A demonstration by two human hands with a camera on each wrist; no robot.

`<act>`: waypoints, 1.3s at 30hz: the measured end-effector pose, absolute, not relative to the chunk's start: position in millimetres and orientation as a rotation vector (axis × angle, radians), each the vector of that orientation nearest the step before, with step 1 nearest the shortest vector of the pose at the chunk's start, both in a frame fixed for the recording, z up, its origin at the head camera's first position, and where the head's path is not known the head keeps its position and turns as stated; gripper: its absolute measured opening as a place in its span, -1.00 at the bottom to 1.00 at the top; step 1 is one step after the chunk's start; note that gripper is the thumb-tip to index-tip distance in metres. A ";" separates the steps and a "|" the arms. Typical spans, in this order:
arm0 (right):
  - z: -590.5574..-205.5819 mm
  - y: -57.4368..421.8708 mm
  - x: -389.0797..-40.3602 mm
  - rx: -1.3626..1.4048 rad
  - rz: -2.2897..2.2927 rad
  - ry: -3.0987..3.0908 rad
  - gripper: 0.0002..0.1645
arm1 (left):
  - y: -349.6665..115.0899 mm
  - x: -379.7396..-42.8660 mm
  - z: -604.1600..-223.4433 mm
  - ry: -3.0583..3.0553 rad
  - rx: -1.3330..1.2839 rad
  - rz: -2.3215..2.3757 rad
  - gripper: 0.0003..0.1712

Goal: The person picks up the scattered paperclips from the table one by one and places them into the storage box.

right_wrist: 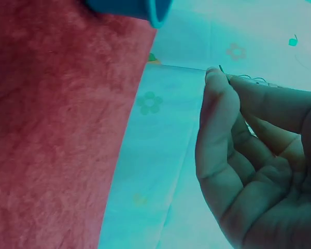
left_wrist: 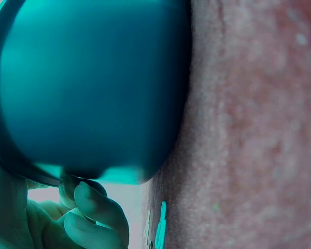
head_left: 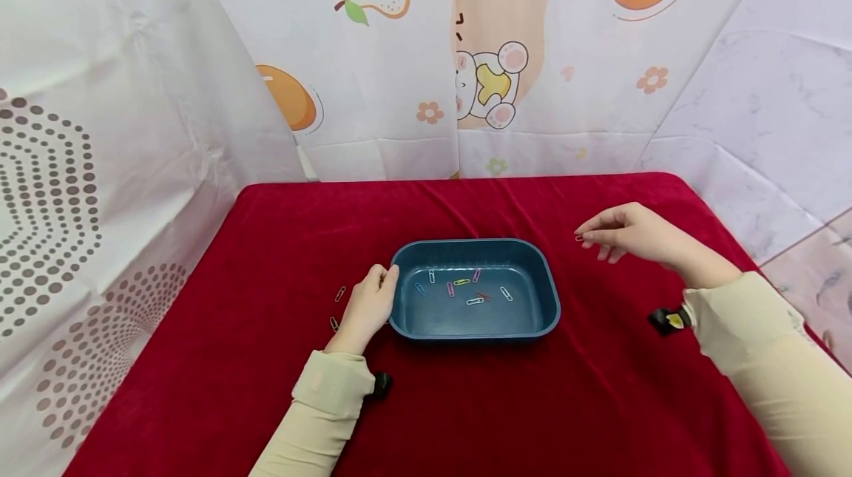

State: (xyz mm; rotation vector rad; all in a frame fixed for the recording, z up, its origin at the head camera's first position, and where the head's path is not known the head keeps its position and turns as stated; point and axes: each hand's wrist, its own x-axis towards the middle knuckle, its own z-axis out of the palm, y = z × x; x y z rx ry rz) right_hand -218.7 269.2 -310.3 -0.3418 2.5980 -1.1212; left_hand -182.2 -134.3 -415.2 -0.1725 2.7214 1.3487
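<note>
A dark blue rectangular tray (head_left: 474,329) stands on the red cloth, with several coloured paper clips lying on its floor, among them a yellow paper clip (head_left: 461,282) and a red paper clip (head_left: 482,296). My left hand (head_left: 368,305) grips the tray's left rim, thumb on top and fingers curled below it in the left wrist view. To the right of the tray, above the cloth, my right hand (head_left: 629,233) pinches a small paper clip (head_left: 579,238) between thumb and forefinger. The other fingers of that hand bend loosely inward.
Two paper clips lie on the cloth left of the tray: one paper clip (head_left: 340,293) farther back, another paper clip (head_left: 334,324) beside my left wrist. The red cloth (head_left: 532,418) covers the table. Printed white curtains (head_left: 399,151) hang behind and at both sides.
</note>
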 end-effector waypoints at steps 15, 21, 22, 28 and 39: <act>-302.9 243.5 -233.9 -0.356 -1.247 2.550 -0.55 | -134.7 -182.1 -415.2 2.720 -0.177 1.351 -0.60; -302.7 231.5 -238.9 -0.368 -1.286 2.518 -0.56 | -134.6 -181.7 -415.0 2.723 -0.171 1.349 -0.60; -302.5 229.3 -239.6 -0.371 -1.291 2.513 -0.55 | -134.6 -181.8 -415.1 2.727 -0.168 1.346 -0.60; -303.2 215.8 -243.6 -0.390 -1.333 2.480 -0.56 | -135.4 -182.1 -415.7 2.733 -0.170 1.345 -0.60; -308.8 192.7 -252.9 -0.411 -1.350 2.436 -0.59 | -134.4 -181.7 -414.7 2.742 -0.157 1.341 -0.60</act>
